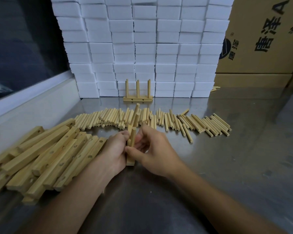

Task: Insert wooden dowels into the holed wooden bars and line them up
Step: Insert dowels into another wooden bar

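Both hands meet over the steel counter (210,166), working on one holed wooden bar (130,162) that lies end-on toward the camera, its near end resting on the counter. The left hand (114,150) grips the bar from its left side, fingers curled round it. The right hand (153,149) holds it from the right side, thumb laid along the bar's near part and fingers curled behind a dowel (132,136) that stands in the bar. At least two more dowels (136,115) rise from the same bar beyond the first, leaning slightly; how deep they sit in the holes cannot be told.

Left of this bar lies a heap of holed bars (46,157), stacked loosely at a slant and touching the left wrist. Beyond the bar, a long spread of loose dowels (184,122) runs across the counter, packed thickly just behind the hands and thinner to the right. Further behind the bar stands a finished piece (137,98): a bar flat on the counter with three dowels upright in it, just in front of a wall of white foam blocks (142,48). Right of that wall sits a cardboard box (260,53) with printed characters.
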